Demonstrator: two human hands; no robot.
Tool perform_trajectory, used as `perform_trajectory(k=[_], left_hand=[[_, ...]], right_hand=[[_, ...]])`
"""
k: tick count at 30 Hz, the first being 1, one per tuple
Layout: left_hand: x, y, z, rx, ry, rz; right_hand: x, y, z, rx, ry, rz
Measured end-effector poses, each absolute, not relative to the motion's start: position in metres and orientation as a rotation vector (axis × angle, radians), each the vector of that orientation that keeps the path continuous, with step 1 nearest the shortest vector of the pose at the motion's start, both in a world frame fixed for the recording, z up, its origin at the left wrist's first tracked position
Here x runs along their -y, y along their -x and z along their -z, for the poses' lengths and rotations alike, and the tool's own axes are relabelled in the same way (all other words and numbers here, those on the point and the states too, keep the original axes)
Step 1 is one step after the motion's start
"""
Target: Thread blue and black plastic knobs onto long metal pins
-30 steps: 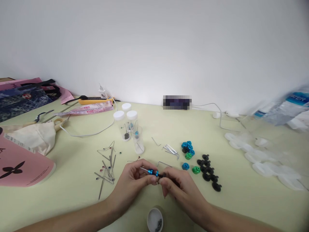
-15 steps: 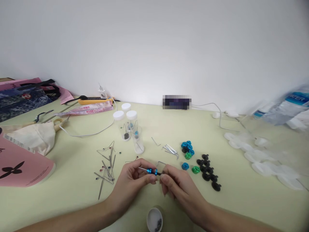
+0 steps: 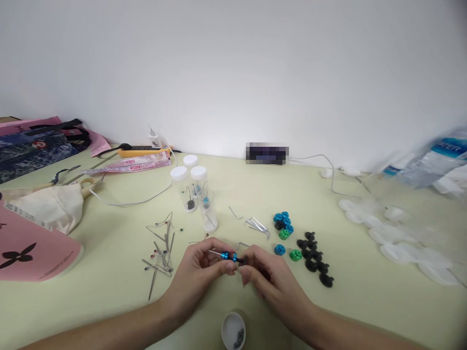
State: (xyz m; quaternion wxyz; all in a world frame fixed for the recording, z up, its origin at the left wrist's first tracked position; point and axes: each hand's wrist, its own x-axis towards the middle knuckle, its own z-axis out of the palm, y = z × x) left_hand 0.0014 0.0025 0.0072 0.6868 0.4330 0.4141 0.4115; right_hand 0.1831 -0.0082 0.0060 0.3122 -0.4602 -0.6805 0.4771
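Observation:
Between its thumb and fingers, my left hand (image 3: 199, 272) grips a small blue-and-black part (image 3: 229, 256) with a thin metal rod sticking out to the left. My right hand (image 3: 270, 277) closes its fingertips around the black disc-like end (image 3: 243, 260) of that same part; the fingers partly cover it. Behind the hands lies a bent hex key (image 3: 242, 244). To the right are blue knobs (image 3: 279, 250), green knobs (image 3: 295, 255) and several black knobs (image 3: 326, 280). Thin metal rods with small coloured ends (image 3: 168, 243) lie left of my left hand.
Three clear tubes with white caps (image 3: 199, 173) stand behind the hands. A white cup (image 3: 225, 335) with small metal pieces sits in front. More hex keys (image 3: 258, 225) lie mid-table. A pink container (image 3: 44, 248) stands left, translucent white pieces (image 3: 396, 255) lie right.
The right fingers have shifted slightly on the part's end, so more of the black disc shows. The left hand keeps its grip almost unmoved.

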Motion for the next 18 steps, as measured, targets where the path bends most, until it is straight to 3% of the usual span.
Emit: perform_trajectory(k=[18], left_hand=[[-0.0035, -0.0002, -0.0049, -0.904, -1.001, -0.92]], right_hand=[[0.0084, -0.184, -0.004, 1.812, 1.208, -1.243]])
